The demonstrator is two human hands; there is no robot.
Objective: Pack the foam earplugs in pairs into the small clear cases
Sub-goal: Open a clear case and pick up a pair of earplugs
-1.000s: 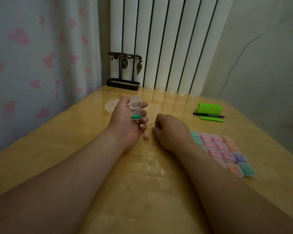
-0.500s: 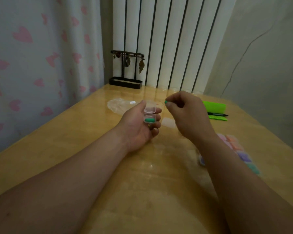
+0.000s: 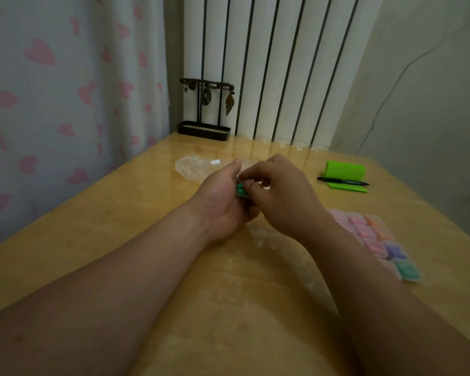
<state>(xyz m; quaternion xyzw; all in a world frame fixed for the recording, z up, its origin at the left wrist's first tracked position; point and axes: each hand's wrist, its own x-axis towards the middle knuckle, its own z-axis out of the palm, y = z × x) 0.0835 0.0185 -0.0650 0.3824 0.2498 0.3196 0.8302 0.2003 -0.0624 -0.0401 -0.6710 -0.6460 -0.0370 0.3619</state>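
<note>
Your left hand (image 3: 223, 204) lies on its side on the table (image 3: 114, 229), fingers curled up round a small clear case (image 3: 241, 195), which it holds just off the tabletop. Your right hand (image 3: 282, 196) comes in from the other side and touches the left. Its thumb and forefinger are pinched together on the green earplugs (image 3: 240, 189) at the mouth of that case. The green foam shows in the narrow gap between your two hands. The case itself is mostly hidden by your fingers, so you cannot tell how deep the foam sits in it or where its lid stands.

To your right, partly behind your right forearm, the filled cases (image 3: 364, 232) lie flat on the table in close rows, touching one another. Most hold pink foam, a few orange, one purple (image 3: 395, 249), and the nearest holds teal (image 3: 408, 270).

Beyond your hands a crumpled clear plastic bag (image 3: 194, 168) lies flat. Far right, a black pen (image 3: 342, 182) rests across a green pad (image 3: 347, 188), with a green block (image 3: 345, 170) just behind it. A black jewellery stand (image 3: 204, 112) sits at the table's back edge.
</note>
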